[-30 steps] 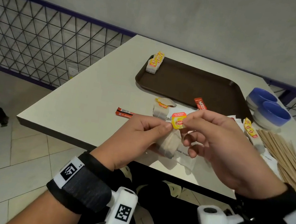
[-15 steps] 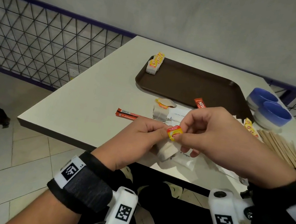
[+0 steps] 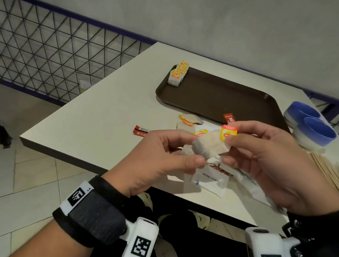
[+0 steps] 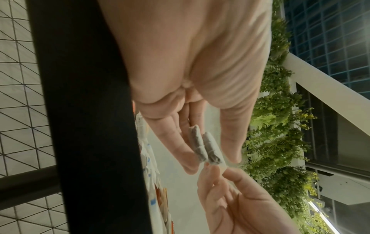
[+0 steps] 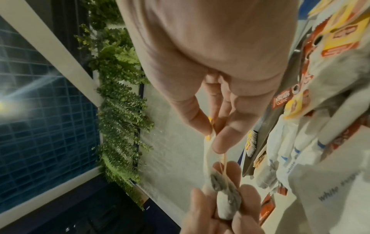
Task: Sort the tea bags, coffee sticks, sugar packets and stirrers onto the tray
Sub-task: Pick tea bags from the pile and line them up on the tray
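Observation:
I hold one tea bag (image 3: 210, 146) level above the table's near edge. My left hand (image 3: 196, 148) pinches its darker lower end between thumb and fingers, which the left wrist view shows as a folded tea bag (image 4: 204, 147). My right hand (image 3: 231, 134) pinches the yellow tag (image 3: 228, 133) and the bag's upper end. A thin string runs from that tag down to the tea bag (image 5: 226, 201). The brown tray (image 3: 224, 99) lies beyond, with a small stack of tea bags (image 3: 178, 73) in its far left corner.
Loose tea bags (image 3: 187, 122), a red coffee stick (image 3: 140, 131), another coffee stick (image 3: 229, 118) by the tray's rim and white sugar packets (image 3: 209, 179) lie under my hands. Wooden stirrers (image 3: 334, 174) and two blue bowls (image 3: 311, 126) sit at the right.
The tea bag hung down below the tag before; now it is raised and stretched level between my hands. My right hand has moved up and right with the tag.

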The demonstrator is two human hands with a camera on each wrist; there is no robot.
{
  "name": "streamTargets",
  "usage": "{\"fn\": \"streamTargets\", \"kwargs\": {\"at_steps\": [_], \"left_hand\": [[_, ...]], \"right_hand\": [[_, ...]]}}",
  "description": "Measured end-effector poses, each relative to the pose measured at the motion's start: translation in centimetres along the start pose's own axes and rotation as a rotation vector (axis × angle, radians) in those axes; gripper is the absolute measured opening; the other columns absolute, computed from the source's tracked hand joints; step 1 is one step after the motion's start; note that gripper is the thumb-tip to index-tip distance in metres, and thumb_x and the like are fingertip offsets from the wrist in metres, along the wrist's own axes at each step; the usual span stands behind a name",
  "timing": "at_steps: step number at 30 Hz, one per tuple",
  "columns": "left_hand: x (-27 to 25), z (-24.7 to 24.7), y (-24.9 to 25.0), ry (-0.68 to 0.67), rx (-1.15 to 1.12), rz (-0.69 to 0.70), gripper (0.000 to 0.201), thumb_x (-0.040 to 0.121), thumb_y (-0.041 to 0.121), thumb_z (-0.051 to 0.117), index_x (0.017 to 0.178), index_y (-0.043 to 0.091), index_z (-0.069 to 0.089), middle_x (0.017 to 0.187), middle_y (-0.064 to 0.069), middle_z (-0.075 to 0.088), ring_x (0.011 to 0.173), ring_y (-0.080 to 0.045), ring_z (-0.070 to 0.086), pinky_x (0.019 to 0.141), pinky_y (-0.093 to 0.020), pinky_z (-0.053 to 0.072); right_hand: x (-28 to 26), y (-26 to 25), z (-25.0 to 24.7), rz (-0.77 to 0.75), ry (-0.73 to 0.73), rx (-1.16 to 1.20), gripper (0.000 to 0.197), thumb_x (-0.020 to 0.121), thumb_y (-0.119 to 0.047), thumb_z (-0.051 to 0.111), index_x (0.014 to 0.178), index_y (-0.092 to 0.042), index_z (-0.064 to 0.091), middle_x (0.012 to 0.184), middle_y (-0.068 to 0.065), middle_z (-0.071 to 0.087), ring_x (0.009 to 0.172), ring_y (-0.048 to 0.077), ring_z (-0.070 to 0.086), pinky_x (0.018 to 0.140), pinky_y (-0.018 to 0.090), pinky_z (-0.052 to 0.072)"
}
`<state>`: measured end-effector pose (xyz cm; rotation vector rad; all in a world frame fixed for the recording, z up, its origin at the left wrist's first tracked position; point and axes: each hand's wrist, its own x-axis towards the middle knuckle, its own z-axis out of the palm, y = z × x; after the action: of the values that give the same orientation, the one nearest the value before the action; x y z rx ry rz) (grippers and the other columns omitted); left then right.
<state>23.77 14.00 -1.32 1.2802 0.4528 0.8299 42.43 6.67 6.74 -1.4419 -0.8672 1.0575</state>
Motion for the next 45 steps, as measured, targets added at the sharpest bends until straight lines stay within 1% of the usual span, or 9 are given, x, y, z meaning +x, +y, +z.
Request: {"fn": "streamTargets", "kwargs": {"at_steps": [3, 6, 13, 16, 21, 26, 35, 39, 45], "left_hand": [[0.0, 0.1, 0.0, 0.012, 0.005, 0.013, 0.04, 0.072, 0.0, 0.08, 0.112, 0.001, 0.073, 0.114, -0.015, 0.075, 0.091, -0.025, 0.071, 0.077, -0.031, 0.061], [0.0, 0.1, -0.3, 0.032, -0.011, 0.015, 0.038, 0.071, 0.005, 0.08, 0.109, 0.001, 0.074, 0.105, -0.019, 0.076, 0.086, -0.025, 0.073, 0.077, -0.032, 0.061], [-0.1, 0.0, -0.5, 0.016, 0.046, 0.027, 0.022, 0.092, 0.002, 0.066, 0.112, -0.001, 0.074, 0.094, -0.024, 0.074, 0.085, -0.026, 0.073, 0.075, -0.03, 0.058], [-0.1, 0.0, -0.5, 0.007, 0.045, 0.021, 0.021, 0.095, 0.003, 0.062, 0.112, -0.003, 0.073, 0.093, -0.019, 0.074, 0.087, -0.027, 0.072, 0.074, -0.029, 0.057], [-0.1, 0.4, 0.0, 0.029, -0.029, 0.015, 0.031, 0.087, 0.017, 0.065, 0.109, -0.002, 0.073, 0.099, -0.019, 0.075, 0.087, -0.031, 0.072, 0.074, -0.035, 0.061], [-0.1, 0.5, 0.1, 0.064, -0.065, 0.039, 0.033, 0.078, 0.021, 0.071, 0.104, 0.001, 0.076, 0.094, -0.015, 0.076, 0.083, -0.023, 0.072, 0.072, -0.031, 0.059], [-0.2, 0.2, -0.1, 0.06, 0.012, 0.068, 0.036, 0.073, 0.013, 0.076, 0.108, 0.005, 0.076, 0.105, -0.014, 0.077, 0.092, -0.019, 0.069, 0.073, -0.025, 0.058], [-0.2, 0.2, -0.2, 0.055, 0.053, 0.06, 0.03, 0.078, 0.016, 0.074, 0.106, 0.011, 0.079, 0.107, -0.012, 0.077, 0.097, -0.024, 0.069, 0.083, -0.036, 0.058], [-0.2, 0.0, -0.1, 0.054, 0.069, 0.047, 0.024, 0.084, 0.015, 0.075, 0.107, 0.008, 0.078, 0.109, -0.017, 0.076, 0.113, -0.048, 0.062, 0.096, -0.06, 0.051]], "right_hand": [[-0.1, 0.4, -0.2, 0.044, -0.012, 0.055, 0.02, 0.085, 0.004, 0.072, 0.104, -0.002, 0.072, 0.095, 0.019, 0.077, 0.072, 0.024, 0.074, 0.061, 0.027, 0.062], [-0.3, 0.7, -0.2, 0.055, -0.028, 0.083, 0.024, 0.084, 0.003, 0.072, 0.107, -0.001, 0.071, 0.09, 0.02, 0.076, 0.072, 0.026, 0.074, 0.058, 0.026, 0.062], [-0.2, 1.0, -0.9, 0.051, -0.043, 0.061, 0.023, 0.084, 0.0, 0.073, 0.107, -0.003, 0.072, 0.093, 0.018, 0.076, 0.074, 0.027, 0.073, 0.061, 0.029, 0.063], [-0.3, 1.1, -1.1, 0.012, -0.041, 0.012, 0.021, 0.086, -0.001, 0.074, 0.107, -0.004, 0.073, 0.081, 0.012, 0.074, 0.072, 0.025, 0.071, 0.061, 0.029, 0.062], [-0.7, 1.1, -0.9, -0.064, -0.061, -0.023, 0.023, 0.085, 0.001, 0.073, 0.107, -0.005, 0.071, 0.08, 0.011, 0.075, 0.071, 0.022, 0.072, 0.064, 0.029, 0.063], [-1.2, 1.7, -0.3, -0.139, -0.088, -0.069, 0.021, 0.083, 0.003, 0.074, 0.103, -0.003, 0.071, 0.08, 0.012, 0.077, 0.071, 0.022, 0.075, 0.064, 0.027, 0.063], [-1.4, 2.2, -0.8, -0.162, -0.112, -0.12, 0.019, 0.087, -0.001, 0.072, 0.105, -0.008, 0.074, 0.082, 0.015, 0.076, 0.076, 0.029, 0.076, 0.07, 0.036, 0.065], [-1.4, 2.1, -1.2, -0.22, -0.157, -0.215, 0.022, 0.089, -0.001, 0.07, 0.103, -0.014, 0.079, 0.087, 0.016, 0.075, 0.076, 0.031, 0.075, 0.07, 0.039, 0.064], [-1.1, 2.3, -1.1, -0.332, -0.18, -0.392, 0.03, 0.09, 0.001, 0.071, 0.112, -0.018, 0.074, 0.083, 0.007, 0.072, 0.071, 0.027, 0.074, 0.075, 0.045, 0.064]]}}
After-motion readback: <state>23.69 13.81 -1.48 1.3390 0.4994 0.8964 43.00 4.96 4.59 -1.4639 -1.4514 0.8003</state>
